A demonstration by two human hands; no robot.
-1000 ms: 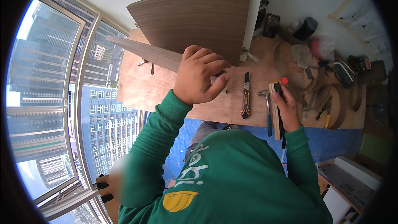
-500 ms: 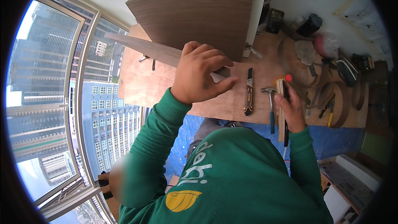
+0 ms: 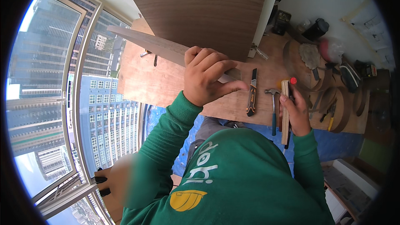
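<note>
Pale-brown plywood worktable [image 3: 137, 68] is carrying everything. Large brown wood-grain panel with a curved top edge [image 3: 204, 12] is standing at the back against a flat white panel [image 3: 273, 6], apparently for support. Long, narrow grey-brown board [image 3: 154, 43] is standing on edge, angling out toward the window side; the left hand [image 3: 208, 75] is draping over its near end, probably steadying it. Thumb is standing spread from the fingers, not closing on anything.

Right hand [image 3: 298, 112] is pinching a pale layered plywood strip [image 3: 285, 118] between thumb and fingers, likely gripping mid-length for balance. A dark slim item is lying along it, partly hidden; a small red round tip [image 3: 293, 81] is showing above. Whether they are joined, cannot tell.

Relative to hands: board is running beneath the left; strip is sitting within the right. Between them, teal-handled claw hammer [image 3: 273, 116] and black-and-orange utility knife [image 3: 251, 98] are lying within easy reach.
</note>
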